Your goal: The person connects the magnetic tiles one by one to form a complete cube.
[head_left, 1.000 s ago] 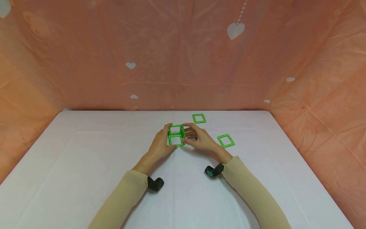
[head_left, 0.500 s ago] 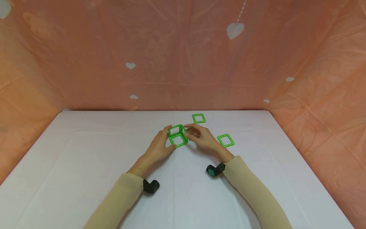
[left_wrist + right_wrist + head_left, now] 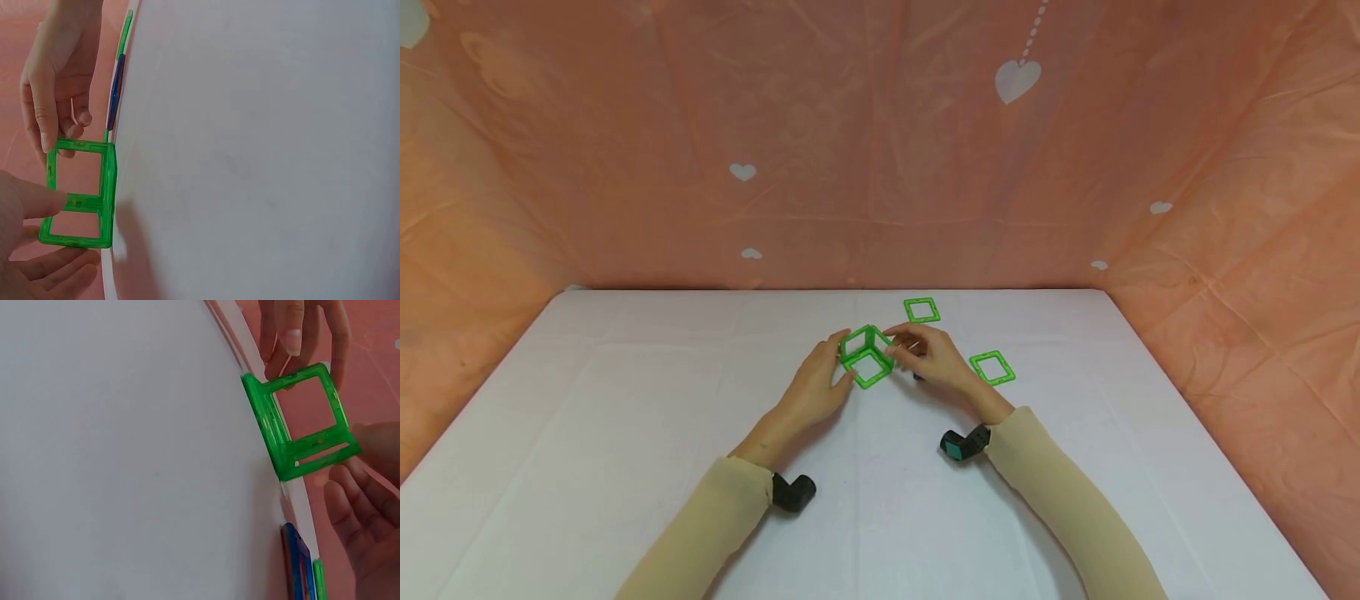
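Green square-framed magnetic tiles (image 3: 871,340) stand joined at their edges as an open corner between my hands. My left hand (image 3: 808,387) grips this piece from the left. Its thumb (image 3: 47,199) lies across the frame in the left wrist view, and its fingers curl near the lower edge. Opposite, my right hand (image 3: 936,358) pinches the right-hand tile between thumb and index finger. The right wrist view shows the joined tiles (image 3: 269,428) with right-hand fingers (image 3: 375,440) at one corner. Part of each hand's contact is hidden.
Two loose green square tiles lie flat, one at the back (image 3: 925,319) and one right of my right hand (image 3: 980,372). A blue tile (image 3: 115,94) lies by the right hand, mostly hidden in the head view. Orange cloth (image 3: 880,167) hangs behind the white table (image 3: 662,375).
The joined green tiles have turned counterclockwise as seen from above, so the front tile now points a corner forward. My left wrist has shifted slightly left and back. The loose tiles stay put.
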{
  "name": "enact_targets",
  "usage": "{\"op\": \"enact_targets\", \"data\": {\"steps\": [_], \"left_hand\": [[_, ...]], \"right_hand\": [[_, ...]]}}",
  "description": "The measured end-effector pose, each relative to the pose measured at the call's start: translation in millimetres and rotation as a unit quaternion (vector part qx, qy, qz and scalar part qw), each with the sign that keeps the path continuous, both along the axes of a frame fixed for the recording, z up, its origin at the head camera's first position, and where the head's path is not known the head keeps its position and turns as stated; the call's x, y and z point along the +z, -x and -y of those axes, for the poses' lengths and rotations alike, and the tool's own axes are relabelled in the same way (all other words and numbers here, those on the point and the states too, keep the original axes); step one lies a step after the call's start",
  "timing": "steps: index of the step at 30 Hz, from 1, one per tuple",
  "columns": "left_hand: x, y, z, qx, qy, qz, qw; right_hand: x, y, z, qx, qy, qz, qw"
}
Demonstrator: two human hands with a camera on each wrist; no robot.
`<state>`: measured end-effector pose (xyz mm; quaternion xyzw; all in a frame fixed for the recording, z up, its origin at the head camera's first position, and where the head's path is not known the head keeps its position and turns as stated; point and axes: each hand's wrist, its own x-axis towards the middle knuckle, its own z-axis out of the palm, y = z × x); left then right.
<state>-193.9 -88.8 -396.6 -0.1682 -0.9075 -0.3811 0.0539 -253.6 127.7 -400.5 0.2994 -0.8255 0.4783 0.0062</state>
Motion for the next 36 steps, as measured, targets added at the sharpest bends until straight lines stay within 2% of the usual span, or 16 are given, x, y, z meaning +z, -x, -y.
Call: {"op": "enact_targets", "data": {"steps": [7, 20, 30, 31, 36], "left_hand": [[0.2, -1.0, 0.5, -0.009, -0.006, -0.026, 0.9996], [-1.1, 1.4, -0.4, -0.006, -0.007, -0.044, 0.9990], [1.3, 2.8, -2.9, 0.006, -0.016, -0.011, 0.9998], [1.4, 3.1, -2.8, 0.008, -0.018, -0.006, 0.9998], [0.8, 5.3, 1.2, 0.011, -0.016, 0.004, 0.9998]], "right_hand": [[0.0, 0.4, 0.3, -0.004, 0.005, -0.010, 0.9999], [-0.6, 1.6, 0.9, -0.018, -0.004, -0.001, 0.9998], [3.7, -1.2, 4.6, -0.012, 0.002, -0.007, 0.9999], [-0.6, 1.9, 3.8, -0.013, 0.001, -0.010, 0.9999], [-2.1, 3.1, 4.1, -0.006, 0.004, -0.013, 0.9999]]}}
